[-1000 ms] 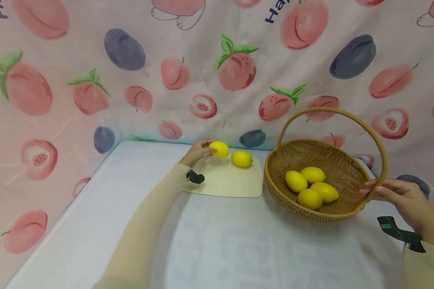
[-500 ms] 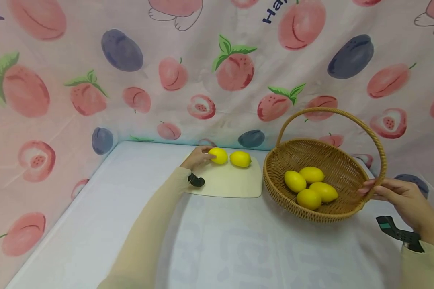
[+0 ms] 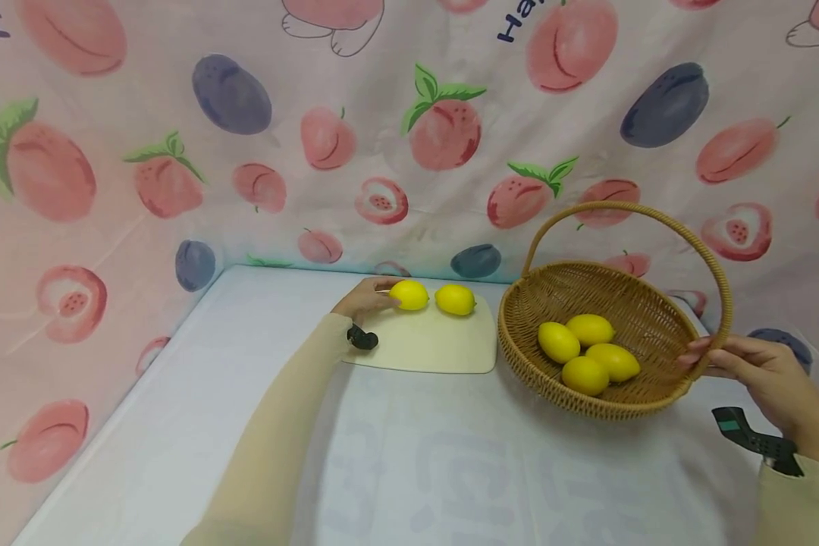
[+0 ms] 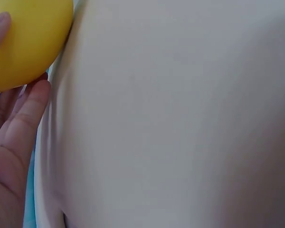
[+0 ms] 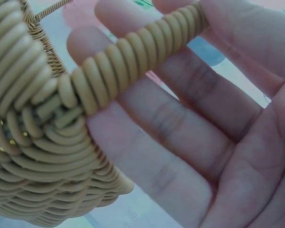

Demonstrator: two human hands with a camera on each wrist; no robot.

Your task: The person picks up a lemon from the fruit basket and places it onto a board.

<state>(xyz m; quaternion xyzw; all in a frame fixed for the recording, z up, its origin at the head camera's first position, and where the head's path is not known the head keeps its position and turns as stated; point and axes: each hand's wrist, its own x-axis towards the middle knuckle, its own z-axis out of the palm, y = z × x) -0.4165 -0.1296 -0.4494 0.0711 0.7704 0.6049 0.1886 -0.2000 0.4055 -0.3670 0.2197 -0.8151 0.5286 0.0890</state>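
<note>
In the head view, a yellow lemon (image 3: 409,295) lies on the left part of a cream cutting board (image 3: 444,341). My left hand (image 3: 367,299) holds its left end, thumb on the near side and fingers behind. The left wrist view shows the thumb over the lemon (image 4: 31,42) and fingertips against its lower edge. A second lemon (image 3: 455,299) lies just to the right on the board. My right hand (image 3: 771,379) grips the handle of a wicker basket (image 3: 519,356), near where it joins the rim. The basket tilts toward me, with several lemons (image 3: 589,359) inside.
A white-covered table (image 3: 409,455) extends in front of the board. Behind and to the left hangs a fruit-print cloth (image 3: 382,136). The basket stands close to the board's right edge, its handle arching high.
My left hand has lowered the lemon onto the board, then shifted slightly left as the lemon turned a little. The right hand and basket stay in place.
</note>
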